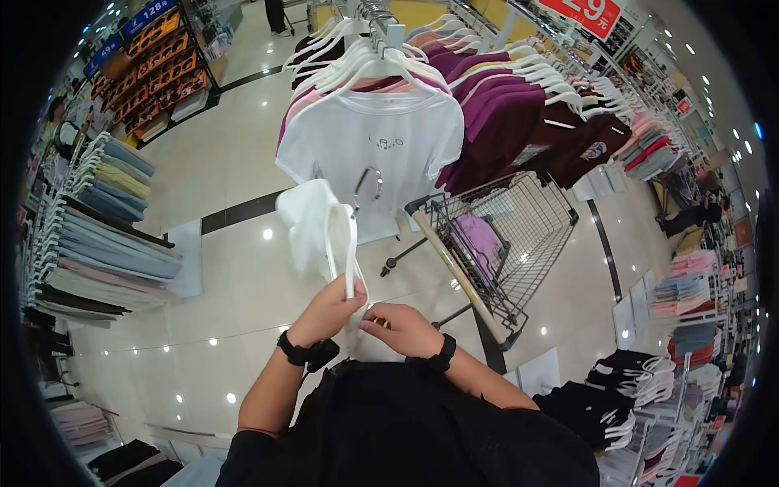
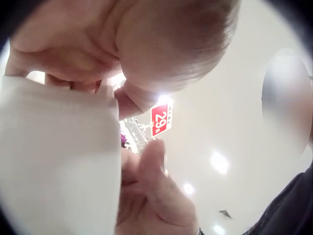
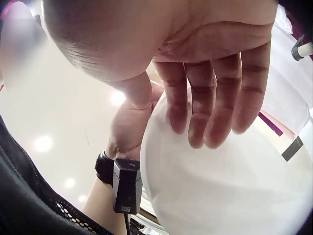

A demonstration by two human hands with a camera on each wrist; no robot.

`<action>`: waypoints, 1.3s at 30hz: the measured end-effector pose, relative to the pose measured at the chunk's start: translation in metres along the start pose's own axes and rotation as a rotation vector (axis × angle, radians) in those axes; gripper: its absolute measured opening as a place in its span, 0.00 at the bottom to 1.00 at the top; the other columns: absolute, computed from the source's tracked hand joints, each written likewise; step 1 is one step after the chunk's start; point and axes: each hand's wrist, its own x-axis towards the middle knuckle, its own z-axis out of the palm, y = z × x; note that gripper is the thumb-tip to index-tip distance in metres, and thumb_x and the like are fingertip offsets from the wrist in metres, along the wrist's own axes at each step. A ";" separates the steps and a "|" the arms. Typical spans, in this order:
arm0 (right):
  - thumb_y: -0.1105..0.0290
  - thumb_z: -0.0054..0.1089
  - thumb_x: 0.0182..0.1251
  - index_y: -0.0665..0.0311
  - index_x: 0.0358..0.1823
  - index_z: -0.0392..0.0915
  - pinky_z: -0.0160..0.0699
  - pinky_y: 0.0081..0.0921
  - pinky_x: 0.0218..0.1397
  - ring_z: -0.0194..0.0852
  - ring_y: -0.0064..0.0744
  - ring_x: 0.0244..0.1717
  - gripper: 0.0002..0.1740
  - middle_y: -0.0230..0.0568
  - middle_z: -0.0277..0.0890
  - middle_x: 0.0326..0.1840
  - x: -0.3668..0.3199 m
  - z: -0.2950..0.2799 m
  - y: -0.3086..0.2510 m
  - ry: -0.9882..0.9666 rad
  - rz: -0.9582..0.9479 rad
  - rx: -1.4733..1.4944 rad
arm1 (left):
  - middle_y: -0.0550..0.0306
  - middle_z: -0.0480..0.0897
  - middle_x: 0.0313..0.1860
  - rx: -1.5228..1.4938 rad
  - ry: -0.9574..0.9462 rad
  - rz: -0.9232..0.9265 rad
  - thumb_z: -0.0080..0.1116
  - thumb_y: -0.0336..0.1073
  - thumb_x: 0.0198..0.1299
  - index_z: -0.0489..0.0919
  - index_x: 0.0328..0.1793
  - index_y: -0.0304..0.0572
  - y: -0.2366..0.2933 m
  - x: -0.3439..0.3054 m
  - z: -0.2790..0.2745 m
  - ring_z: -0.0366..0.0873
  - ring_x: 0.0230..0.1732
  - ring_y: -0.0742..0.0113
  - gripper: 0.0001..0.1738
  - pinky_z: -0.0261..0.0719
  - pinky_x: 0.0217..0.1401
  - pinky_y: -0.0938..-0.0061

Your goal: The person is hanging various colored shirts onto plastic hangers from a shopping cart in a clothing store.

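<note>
A white hanger (image 1: 352, 252) is gripped by my left hand (image 1: 331, 308), fingers wrapped round one arm of it, its metal hook pointing away from me. White cloth (image 1: 304, 219) hangs from the hanger; its folds hide the garment's kind. Close beside the left hand is my right hand (image 1: 404, 330), thumb toward the hanger. In the right wrist view the right hand's fingers (image 3: 222, 107) lie fairly straight over the white cloth (image 3: 220, 181). The left wrist view has cloth (image 2: 58, 152) below the left palm, and the right thumb (image 2: 155, 156) just past its edge.
A rack ahead carries a white T-shirt (image 1: 365, 138) in front, with purple and maroon tops (image 1: 519, 114) behind. To the right stands a shopping cart (image 1: 519, 235) holding a purple item (image 1: 477, 239). Hanging trousers (image 1: 118, 243) line the left, black garments (image 1: 584, 406) the lower right.
</note>
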 end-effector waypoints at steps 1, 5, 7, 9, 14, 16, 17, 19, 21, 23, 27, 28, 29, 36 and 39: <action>0.60 0.63 0.77 0.64 0.52 0.83 0.81 0.30 0.42 0.82 0.34 0.37 0.15 0.41 0.84 0.38 0.004 -0.008 0.006 -0.024 -0.063 -0.025 | 0.65 0.77 0.36 0.022 0.047 0.060 0.56 0.28 0.68 0.75 0.44 0.40 -0.001 0.002 -0.002 0.72 0.41 0.76 0.02 0.72 0.48 0.78; 0.61 0.63 0.76 0.63 0.54 0.83 0.81 0.29 0.43 0.83 0.32 0.40 0.15 0.39 0.84 0.40 0.019 -0.052 0.021 -0.045 0.020 -0.043 | 0.60 0.79 0.35 0.026 0.221 0.044 0.48 0.23 0.65 0.75 0.40 0.38 -0.008 -0.005 -0.020 0.76 0.42 0.68 0.05 0.74 0.52 0.72; 0.60 0.63 0.75 0.61 0.53 0.83 0.81 0.30 0.43 0.83 0.34 0.38 0.15 0.38 0.84 0.40 0.025 -0.075 0.033 0.014 -0.020 -0.094 | 0.58 0.80 0.34 0.143 0.307 0.006 0.47 0.22 0.63 0.75 0.39 0.37 0.010 -0.013 -0.021 0.77 0.41 0.66 0.05 0.74 0.52 0.72; 0.62 0.66 0.72 0.59 0.54 0.82 0.82 0.33 0.44 0.83 0.36 0.38 0.15 0.37 0.83 0.45 0.032 -0.097 0.052 0.113 -0.044 -0.135 | 0.51 0.82 0.32 0.388 0.455 0.078 0.46 0.21 0.61 0.75 0.38 0.35 -0.003 -0.020 -0.027 0.79 0.36 0.57 0.06 0.75 0.48 0.70; 0.67 0.74 0.61 0.60 0.66 0.75 0.80 0.36 0.57 0.79 0.43 0.56 0.31 0.43 0.75 0.65 0.056 -0.152 0.056 0.300 -0.211 -0.209 | 0.49 0.81 0.30 0.495 0.579 -0.033 0.47 0.20 0.59 0.78 0.37 0.36 0.053 -0.037 -0.017 0.78 0.32 0.55 0.08 0.76 0.41 0.67; 0.66 0.75 0.58 0.62 0.70 0.71 0.73 0.44 0.67 0.71 0.53 0.67 0.37 0.49 0.72 0.68 0.066 -0.168 0.052 0.446 -0.441 -0.436 | 0.50 0.81 0.29 0.568 0.610 0.082 0.48 0.19 0.57 0.78 0.35 0.37 0.068 -0.037 -0.014 0.77 0.30 0.56 0.08 0.75 0.38 0.69; 0.64 0.76 0.58 0.62 0.73 0.69 0.66 0.49 0.72 0.66 0.58 0.72 0.41 0.53 0.69 0.71 0.069 -0.174 0.051 0.385 -0.445 -0.428 | 0.50 0.81 0.29 0.676 0.584 0.105 0.49 0.18 0.54 0.80 0.35 0.37 0.076 -0.036 -0.015 0.78 0.29 0.55 0.10 0.75 0.36 0.68; 0.63 0.76 0.58 0.62 0.72 0.70 0.66 0.47 0.70 0.67 0.57 0.71 0.40 0.52 0.70 0.70 0.075 -0.180 0.051 0.339 -0.513 -0.433 | 0.51 0.82 0.29 0.691 0.579 0.149 0.50 0.17 0.53 0.81 0.36 0.38 0.092 -0.027 -0.009 0.79 0.29 0.54 0.11 0.76 0.36 0.67; 0.63 0.75 0.59 0.61 0.63 0.76 0.67 0.45 0.67 0.73 0.52 0.66 0.31 0.47 0.77 0.63 0.079 -0.185 0.046 0.294 -0.607 -0.423 | 0.51 0.82 0.29 0.704 0.567 0.194 0.51 0.17 0.51 0.82 0.37 0.38 0.102 -0.016 -0.004 0.80 0.30 0.53 0.12 0.77 0.36 0.66; 0.64 0.74 0.60 0.61 0.58 0.78 0.68 0.44 0.65 0.74 0.51 0.63 0.25 0.44 0.79 0.58 0.078 -0.191 0.052 0.207 -0.554 -0.469 | 0.50 0.85 0.33 0.780 0.460 0.262 0.52 0.16 0.48 0.85 0.40 0.39 0.109 -0.003 -0.003 0.82 0.34 0.49 0.16 0.79 0.39 0.65; 0.68 0.73 0.63 0.62 0.46 0.83 0.77 0.38 0.47 0.82 0.48 0.44 0.13 0.40 0.83 0.41 0.081 -0.201 0.054 0.246 -0.478 -0.352 | 0.50 0.87 0.41 0.732 0.464 0.272 0.55 0.18 0.52 0.85 0.45 0.38 0.119 0.027 -0.005 0.85 0.43 0.51 0.16 0.80 0.47 0.67; 0.69 0.73 0.63 0.63 0.45 0.83 0.79 0.36 0.42 0.82 0.48 0.40 0.12 0.41 0.83 0.39 0.085 -0.204 0.053 0.303 -0.445 -0.218 | 0.50 0.88 0.44 0.609 0.593 0.313 0.58 0.20 0.55 0.85 0.48 0.38 0.121 0.039 -0.008 0.85 0.46 0.53 0.15 0.79 0.51 0.68; 0.74 0.71 0.64 0.65 0.44 0.84 0.78 0.31 0.38 0.82 0.41 0.34 0.09 0.45 0.82 0.34 0.085 -0.209 0.051 0.331 -0.370 -0.222 | 0.50 0.88 0.48 0.483 0.715 0.352 0.60 0.22 0.58 0.85 0.51 0.37 0.122 0.048 -0.013 0.84 0.49 0.55 0.15 0.78 0.55 0.69; 0.72 0.71 0.65 0.64 0.43 0.84 0.78 0.32 0.38 0.84 0.44 0.35 0.08 0.44 0.84 0.36 0.104 -0.239 0.026 0.586 -0.253 -0.224 | 0.51 0.87 0.44 0.476 0.587 0.265 0.67 0.30 0.65 0.84 0.53 0.33 0.104 0.105 -0.109 0.81 0.43 0.60 0.13 0.77 0.52 0.71; 0.73 0.69 0.66 0.65 0.44 0.85 0.77 0.32 0.37 0.81 0.45 0.34 0.08 0.45 0.82 0.34 0.128 -0.247 0.006 0.641 -0.329 -0.305 | 0.52 0.86 0.41 0.451 0.521 0.350 0.63 0.27 0.65 0.84 0.51 0.32 0.110 0.134 -0.129 0.80 0.39 0.64 0.10 0.76 0.46 0.73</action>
